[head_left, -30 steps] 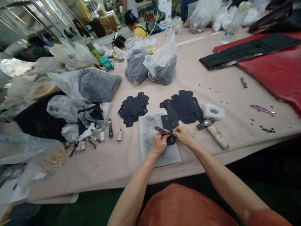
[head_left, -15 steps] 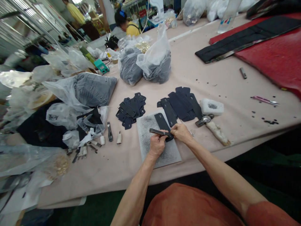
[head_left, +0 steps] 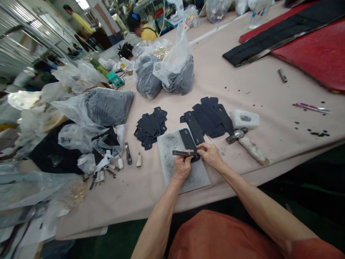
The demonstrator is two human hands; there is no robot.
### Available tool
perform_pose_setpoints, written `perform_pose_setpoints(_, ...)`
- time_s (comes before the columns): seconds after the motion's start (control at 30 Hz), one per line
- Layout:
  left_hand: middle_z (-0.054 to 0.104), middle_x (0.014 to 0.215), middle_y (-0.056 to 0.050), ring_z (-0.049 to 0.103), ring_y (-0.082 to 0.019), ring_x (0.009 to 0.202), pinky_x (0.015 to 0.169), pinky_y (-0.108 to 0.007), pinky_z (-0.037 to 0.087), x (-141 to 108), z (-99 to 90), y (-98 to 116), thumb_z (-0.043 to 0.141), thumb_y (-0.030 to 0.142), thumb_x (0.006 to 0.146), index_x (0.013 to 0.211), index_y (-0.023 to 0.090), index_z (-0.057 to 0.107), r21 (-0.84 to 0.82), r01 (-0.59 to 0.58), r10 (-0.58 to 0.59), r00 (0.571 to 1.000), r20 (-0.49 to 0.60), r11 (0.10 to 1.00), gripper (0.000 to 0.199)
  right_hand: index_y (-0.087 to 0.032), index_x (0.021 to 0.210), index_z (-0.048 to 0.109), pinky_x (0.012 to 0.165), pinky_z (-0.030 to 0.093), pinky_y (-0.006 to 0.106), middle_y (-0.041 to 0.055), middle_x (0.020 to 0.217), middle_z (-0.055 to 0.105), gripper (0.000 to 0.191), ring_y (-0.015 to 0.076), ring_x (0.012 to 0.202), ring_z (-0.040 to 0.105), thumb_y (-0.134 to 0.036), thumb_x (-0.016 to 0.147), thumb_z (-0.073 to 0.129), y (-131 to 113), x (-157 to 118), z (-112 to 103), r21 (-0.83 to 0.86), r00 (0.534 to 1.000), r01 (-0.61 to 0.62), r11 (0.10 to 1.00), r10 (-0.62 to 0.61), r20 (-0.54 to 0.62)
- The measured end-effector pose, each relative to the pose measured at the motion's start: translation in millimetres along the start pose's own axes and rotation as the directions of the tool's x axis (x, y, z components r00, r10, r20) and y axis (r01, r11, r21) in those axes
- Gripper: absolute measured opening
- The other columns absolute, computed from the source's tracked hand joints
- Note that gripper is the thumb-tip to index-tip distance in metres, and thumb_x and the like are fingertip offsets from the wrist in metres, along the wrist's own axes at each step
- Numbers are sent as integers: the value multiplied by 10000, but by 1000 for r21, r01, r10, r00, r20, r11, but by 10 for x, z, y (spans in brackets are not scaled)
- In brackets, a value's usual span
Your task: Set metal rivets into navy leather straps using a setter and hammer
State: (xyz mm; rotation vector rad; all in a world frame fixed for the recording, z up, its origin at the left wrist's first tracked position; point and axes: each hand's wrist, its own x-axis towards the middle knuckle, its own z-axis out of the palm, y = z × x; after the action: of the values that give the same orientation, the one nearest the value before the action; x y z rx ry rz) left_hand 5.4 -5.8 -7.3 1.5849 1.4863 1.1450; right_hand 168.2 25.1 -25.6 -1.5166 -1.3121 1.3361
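Two hands — left hand pinching metal tool, right hand pressing leather strip beneath.

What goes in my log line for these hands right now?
left hand: holds narrow dark metal tool | right hand: rests on long black rounded strip | beneath: speckled grey rectangular board

Left hand pinching a flat metal tool above a dark leather strip, right hand resting on the strip's lower end, speckled grey board beneath, cut leather pieces and a hammer just beyond
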Motion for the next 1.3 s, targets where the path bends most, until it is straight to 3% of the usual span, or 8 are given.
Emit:
perform_pose_setpoints(0.13,762,952,-47,712,-195,924,870,-350,592,-3,11,-14,612,158,845,947,184,730,-5,-8,8,1000,-9,1000,158,-153,1065,643,511,411,242,-11,739,623,370,119,561,534,-261,711,626,106,-12,-103,143,974,62,988,-91,209)
perform_pose_setpoints(0.2,761,959,-46,712,-196,932,884,-358,589,-7,14,-33,614,158,843,951,187,729,15,-25,26,1000,-11,1000,161,-157,1133,624,545,426,244,0,816,622,431,114,603,536,-225,707,630,143,-33,-140,134,959,128,983,-157,236)
perform_pose_setpoints(0.3,760,963,-47,712,-200,936,895,-372,589,-14,16,-59,613,158,844,960,190,724,47,-57,58,998,-10,997,164,-164,1154,614,628,451,265,-7,794,595,446,127,660,546,-162,708,613,177,-64,-135,72,951,229,971,-239,196)
perform_pose_setpoints(0.53,758,987,-51,715,-213,945,904,-410,595,-26,19,-66,601,134,856,986,207,706,127,-101,100,995,8,987,182,-161,1156,610,680,461,296,5,790,588,467,148,695,544,-84,697,576,200,-96,-59,15,936,329,944,-328,126)
perform_pose_setpoints(1.07,750,1014,-64,711,-210,979,897,-374,589,-19,49,-99,539,109,871,1030,184,674,288,-311,299,950,85,906,221,-165,1169,621,708,481,316,24,836,610,447,151,712,547,-98,728,585,209,-119,-49,-19,924,372,928,-369,99)
perform_pose_setpoints(1.3,756,995,-62,709,-220,971,904,-397,581,-11,31,-71,554,135,872,1003,197,688,272,-199,203,979,13,941,197,-186,1167,628,726,485,329,28,831,601,464,167,745,552,-87,717,580,224,-124,-29,-15,925,372,928,-369,94)
